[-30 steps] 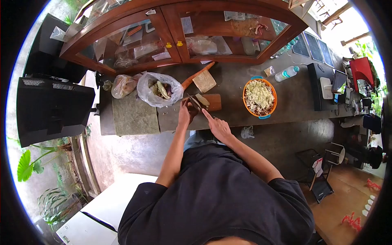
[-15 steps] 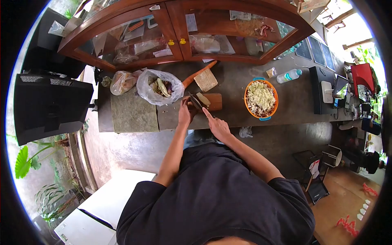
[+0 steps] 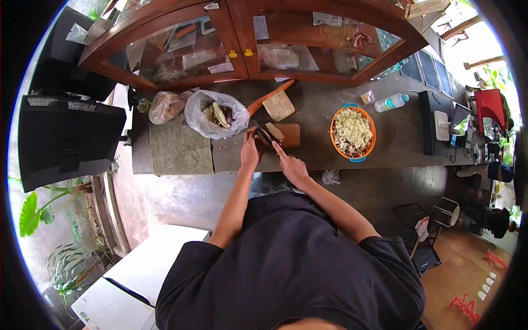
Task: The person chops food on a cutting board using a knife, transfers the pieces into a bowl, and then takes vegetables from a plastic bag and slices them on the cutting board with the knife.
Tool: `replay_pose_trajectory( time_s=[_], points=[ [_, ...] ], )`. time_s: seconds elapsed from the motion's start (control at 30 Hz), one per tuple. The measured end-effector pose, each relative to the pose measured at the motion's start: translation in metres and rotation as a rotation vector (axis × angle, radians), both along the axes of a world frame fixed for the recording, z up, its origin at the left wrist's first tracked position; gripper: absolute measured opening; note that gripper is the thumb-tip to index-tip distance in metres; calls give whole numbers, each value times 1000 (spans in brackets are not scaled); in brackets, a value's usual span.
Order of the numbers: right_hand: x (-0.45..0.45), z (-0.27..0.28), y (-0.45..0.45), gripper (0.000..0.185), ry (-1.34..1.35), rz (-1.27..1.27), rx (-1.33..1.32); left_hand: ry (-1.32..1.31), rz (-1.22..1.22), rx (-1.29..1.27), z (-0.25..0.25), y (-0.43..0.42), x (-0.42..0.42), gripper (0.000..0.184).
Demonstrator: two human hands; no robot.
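Observation:
On the wooden cutting board (image 3: pixel 292 136) lies a pale, long piece of vegetable (image 3: pixel 274 131). A dark-bladed knife (image 3: pixel 264 135) slants across the board's left end. My right hand (image 3: pixel 293 168) is closed on the knife's handle, its index finger stretched along toward the blade. At the left side of the blade, my left hand (image 3: pixel 250 152) has its fingers bent together; what they grip is too small and hidden to name. A clear plastic bag (image 3: pixel 192 115) with vegetable pieces inside stands just beyond my left hand.
An orange basin (image 3: pixel 375 135) of chopped pale vegetable stands to the right. Behind it are a water bottle (image 3: pixel 391 103) and a small packet (image 3: pixel 367 98). A square block (image 3: pixel 279 106) lies beyond the board, a grey mat (image 3: pixel 181 151) at left. A glass-door cabinet (image 3: pixel 245 71) borders the back.
Both hands and the knife stay at the board's left end, with barely any shift. The whole view has moved slightly.

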State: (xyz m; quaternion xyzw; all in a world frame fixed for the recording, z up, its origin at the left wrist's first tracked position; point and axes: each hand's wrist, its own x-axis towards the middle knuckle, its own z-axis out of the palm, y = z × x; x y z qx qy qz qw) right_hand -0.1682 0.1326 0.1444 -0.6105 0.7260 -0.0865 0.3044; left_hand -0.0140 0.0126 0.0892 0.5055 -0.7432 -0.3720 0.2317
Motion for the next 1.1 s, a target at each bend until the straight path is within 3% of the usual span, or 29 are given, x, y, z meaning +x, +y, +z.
replay_pose_trajectory(
  time_s=[0.27,0.47,0.53,0.73,0.8,1.03,1.1],
  points=[
    [-3,16,16,80,29,7,16,1,-12,-34,8,2,-1,52],
    [3,-3,0,81,9,-13,-32,-11,-3,-14,-11,1,4,53],
    [3,-6,-5,80,-8,-30,-68,-111,-30,-134,-21,-2,6,68],
    [-2,-3,5,77,6,-12,-66,-47,-14,-69,-23,1,4,67],
    [-5,0,15,83,3,-2,55,-89,-13,-93,-25,2,5,69],
    [2,-1,-3,82,-53,-22,-45,-80,-37,10,-7,0,3,67],
    [12,5,-15,83,18,-4,30,-124,-77,-38,-34,-2,5,68]
  ],
)
